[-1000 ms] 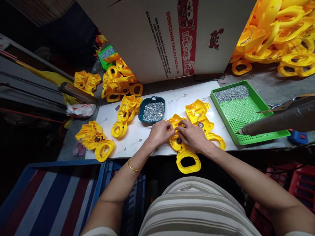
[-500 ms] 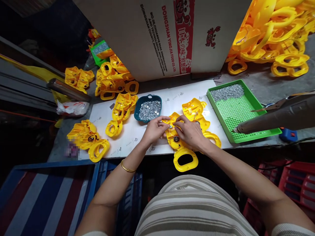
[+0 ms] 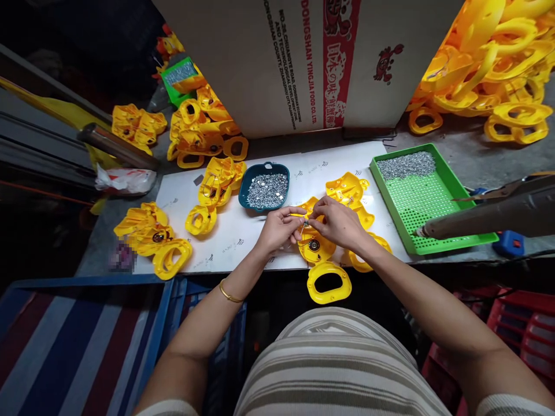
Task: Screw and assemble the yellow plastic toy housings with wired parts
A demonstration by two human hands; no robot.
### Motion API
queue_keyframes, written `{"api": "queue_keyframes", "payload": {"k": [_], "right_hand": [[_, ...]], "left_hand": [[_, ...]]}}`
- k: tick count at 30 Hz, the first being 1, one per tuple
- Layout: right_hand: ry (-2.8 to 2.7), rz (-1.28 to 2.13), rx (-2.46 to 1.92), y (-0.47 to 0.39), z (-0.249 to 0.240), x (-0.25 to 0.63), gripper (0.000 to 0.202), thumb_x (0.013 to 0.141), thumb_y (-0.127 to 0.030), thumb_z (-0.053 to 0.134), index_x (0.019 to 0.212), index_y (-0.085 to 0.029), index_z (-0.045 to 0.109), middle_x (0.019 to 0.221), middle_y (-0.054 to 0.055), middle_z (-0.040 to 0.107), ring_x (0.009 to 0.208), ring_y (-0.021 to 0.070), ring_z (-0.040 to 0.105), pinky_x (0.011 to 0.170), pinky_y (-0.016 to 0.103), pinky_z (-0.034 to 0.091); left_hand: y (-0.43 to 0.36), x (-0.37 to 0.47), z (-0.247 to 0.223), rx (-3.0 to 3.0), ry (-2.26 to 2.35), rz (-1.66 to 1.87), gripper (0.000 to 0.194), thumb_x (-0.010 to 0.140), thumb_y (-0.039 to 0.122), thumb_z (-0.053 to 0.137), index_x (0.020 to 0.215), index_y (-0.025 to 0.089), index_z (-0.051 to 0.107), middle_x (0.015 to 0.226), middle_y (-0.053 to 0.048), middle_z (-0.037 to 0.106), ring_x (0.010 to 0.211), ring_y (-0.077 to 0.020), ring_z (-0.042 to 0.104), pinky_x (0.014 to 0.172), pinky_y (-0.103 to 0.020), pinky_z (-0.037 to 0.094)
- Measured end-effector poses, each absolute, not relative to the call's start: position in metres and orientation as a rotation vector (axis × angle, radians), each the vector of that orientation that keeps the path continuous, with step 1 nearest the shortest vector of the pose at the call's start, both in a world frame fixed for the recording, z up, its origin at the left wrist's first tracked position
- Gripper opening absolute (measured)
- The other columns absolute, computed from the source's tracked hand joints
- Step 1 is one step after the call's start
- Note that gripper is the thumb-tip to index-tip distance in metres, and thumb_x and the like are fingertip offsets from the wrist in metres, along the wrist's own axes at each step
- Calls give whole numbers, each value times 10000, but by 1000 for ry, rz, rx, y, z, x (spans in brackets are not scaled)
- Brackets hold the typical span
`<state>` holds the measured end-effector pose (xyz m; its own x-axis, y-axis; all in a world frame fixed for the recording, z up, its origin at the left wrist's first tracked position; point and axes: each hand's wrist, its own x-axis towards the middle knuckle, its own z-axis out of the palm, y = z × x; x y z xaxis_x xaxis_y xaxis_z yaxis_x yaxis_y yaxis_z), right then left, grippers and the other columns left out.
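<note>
Teal dish [image 3: 247, 186] holds screws [image 3: 266, 191]; green tray [image 3: 451, 179] holds screw heap [image 3: 406, 164].

Yellow plastic shell with loop handle [image 3: 323, 271], lying at the near edge of the white board [image 3: 243, 231]. Left hand [image 3: 280, 230] and right hand [image 3: 340, 222] meet above it, fingertips pinching a small part with thin wires. Second yellow shell [image 3: 349, 190] just behind. Teal dish of screws [image 3: 265, 188] beside the left hand. Green perforated tray [image 3: 427, 199] with screws at right. Printed cardboard box [image 3: 312, 63] behind. Grey tool barrel [image 3: 489, 216] over the tray's right edge.
</note>
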<state>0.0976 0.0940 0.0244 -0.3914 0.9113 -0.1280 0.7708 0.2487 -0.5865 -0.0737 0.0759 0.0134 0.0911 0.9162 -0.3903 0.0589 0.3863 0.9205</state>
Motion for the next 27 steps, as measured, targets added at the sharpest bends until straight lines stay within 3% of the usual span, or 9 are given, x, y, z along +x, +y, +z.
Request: {"api": "queue_keyframes", "payload": {"k": [6, 14, 19, 21, 24, 27], "right_hand": [[-2261, 865, -1603, 94, 24, 97, 183, 867, -360, 577, 866, -218, 694, 1070, -2, 625, 808, 146, 589, 580, 268, 304], [-2212, 892, -1605, 96, 21, 97, 208, 855, -393, 601, 813, -207, 684, 1011, 18, 630, 792, 153, 579, 606, 270, 322], [-2208, 920, -1536, 93, 8, 97, 281, 871, -435, 540, 755, -193, 623, 878, 38, 607, 752, 171, 579, 656, 287, 376], [-2202, 934, -1470, 98, -1, 100, 298, 868, -457, 501, 751, -196, 586, 859, 41, 604, 765, 188, 591, 683, 305, 403], [-2167, 948, -1418, 105, -9, 102, 342, 873, -488, 413, 784, -202, 577, 861, 54, 592, 750, 197, 600, 696, 330, 433], [-2175, 942, -1420, 107, -9, 101, 377, 854, -517, 378, 768, -209, 579, 877, 66, 585, 747, 202, 605, 694, 343, 451]], "left_hand": [[73, -72, 14, 954, 1328, 862, 400, 656, 344, 815, 924, 104, 641, 508, 41, 619, 350, -60, 510, 332, -132, 381], [72, -72, 9, 963, 1403, 807, 280, 796, 269, 699, 1019, 112, 635, 475, 49, 594, 352, -61, 505, 361, -127, 392], [66, -66, 7, 991, 1399, 849, 313, 811, 313, 663, 1026, 87, 636, 553, -1, 631, 347, -98, 527, 344, -177, 400], [64, -64, 7, 1050, 1407, 884, 347, 810, 331, 650, 1071, 102, 643, 704, -52, 699, 370, -105, 549, 366, -203, 422], [56, -62, 9, 1365, 1557, 836, 460, 774, 347, 670, 1209, 205, 613, 959, -56, 732, 647, -172, 681, 603, -275, 542], [45, -61, 9, 1664, 1731, 585, 612, 721, 358, 713, 1306, 291, 546, 1006, -29, 729, 933, -271, 687, 846, -385, 537]]}}
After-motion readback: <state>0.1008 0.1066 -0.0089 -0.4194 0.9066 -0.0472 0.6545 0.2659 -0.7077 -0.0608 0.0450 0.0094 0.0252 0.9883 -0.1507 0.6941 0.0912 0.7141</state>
